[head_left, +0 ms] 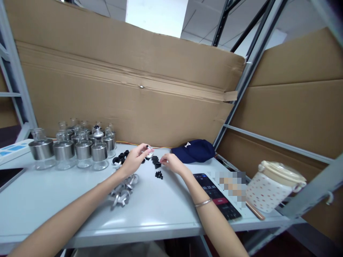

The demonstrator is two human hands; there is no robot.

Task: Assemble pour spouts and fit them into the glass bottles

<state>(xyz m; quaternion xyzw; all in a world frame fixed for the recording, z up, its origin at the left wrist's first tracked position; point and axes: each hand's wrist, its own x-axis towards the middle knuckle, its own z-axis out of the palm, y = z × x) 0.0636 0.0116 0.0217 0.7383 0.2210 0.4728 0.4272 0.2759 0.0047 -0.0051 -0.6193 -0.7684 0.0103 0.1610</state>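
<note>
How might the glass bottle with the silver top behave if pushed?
The bottle could tip under a high push, given the silver top perched above it. Its clear glass base looks breakable, and the smooth, shiny metal band might feel slippery.

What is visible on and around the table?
Bottles: about eleven, clear and silver, left
Metal parts: several, silver, centre
Small pieces: many, black, centre
Cap: one, navy, back
Phone: one, black, right
Device: one, black, left
Strip: one, white, left
Canister: one, white, right
Stick: one, brown, right
Table: one, white, below
Cardboard sheets: several, brown, behind
Posts: several, grey, sides
Bracelet: one, silver, right forearm
Left hand: one, holding silver part
Right hand: one, near small pieces
</note>
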